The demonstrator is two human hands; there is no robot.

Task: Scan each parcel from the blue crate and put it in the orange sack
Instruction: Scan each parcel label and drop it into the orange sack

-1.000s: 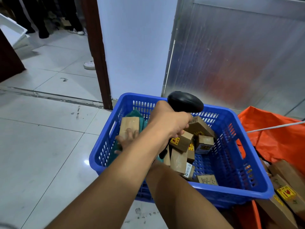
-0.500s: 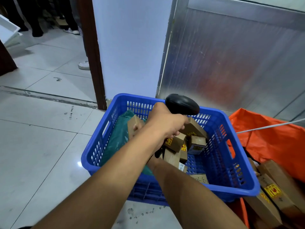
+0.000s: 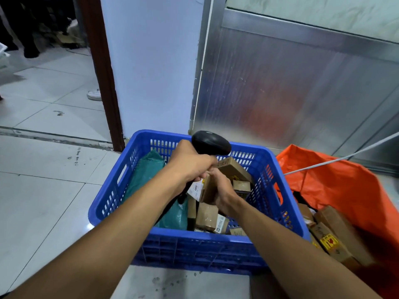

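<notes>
A parcel sorting room: blue crate (image 3: 200, 244) of cardboard parcels (image 3: 207, 214), orange sack (image 3: 336, 186), handheld scanner (image 3: 211, 142), tiled floor (image 3: 43, 190).

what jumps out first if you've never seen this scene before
The blue crate in the centre, full of small cardboard parcels beside a green bag. Above it the left hand grips a black scanner while the right hand holds a parcel under it. To the right, the orange sack lies open with boxes already inside.
</notes>
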